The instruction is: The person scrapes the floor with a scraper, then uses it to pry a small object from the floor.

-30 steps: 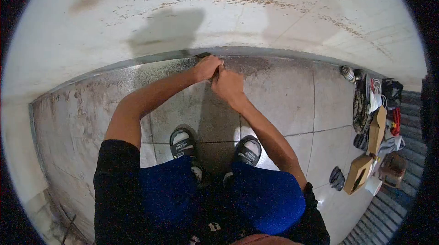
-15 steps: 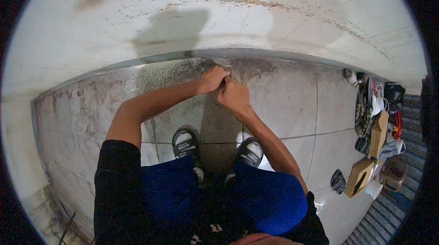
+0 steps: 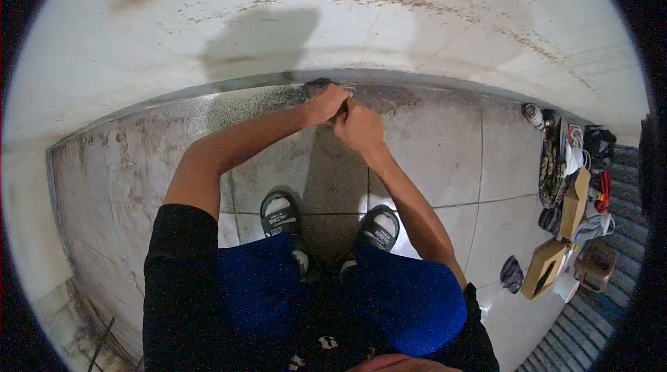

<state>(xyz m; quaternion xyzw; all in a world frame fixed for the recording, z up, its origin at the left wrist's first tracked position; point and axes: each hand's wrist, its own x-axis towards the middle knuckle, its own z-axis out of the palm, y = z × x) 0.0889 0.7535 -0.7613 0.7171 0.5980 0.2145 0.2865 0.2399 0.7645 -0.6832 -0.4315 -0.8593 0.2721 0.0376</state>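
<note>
My left hand [image 3: 326,105] is closed low over the tiled floor [image 3: 431,156], close to the foot of the wall. Right beside it, my right hand [image 3: 362,129] is also closed, its fingers meeting the left hand's. Whatever the two hands grip is mostly hidden by the fingers. A dark patch or object [image 3: 317,86] shows just beyond my left hand, against the wall's base; I cannot make out its kind. The floor around the hands is stained, with a wet-looking, speckled strip to the left.
A white wall [image 3: 333,38] with brown marks curves ahead. My sandalled feet [image 3: 281,216] stand below the hands. On the right lie an open cardboard box [image 3: 544,269], a can [image 3: 533,116], a dark crumpled item [image 3: 511,274], a brown plastic container [image 3: 596,266] and ridged metal sheeting [image 3: 577,337].
Both hands have shifted slightly toward the wall, still together. More of the dark patch or object beyond my left hand now shows. The feet and the items on the right stay put.
</note>
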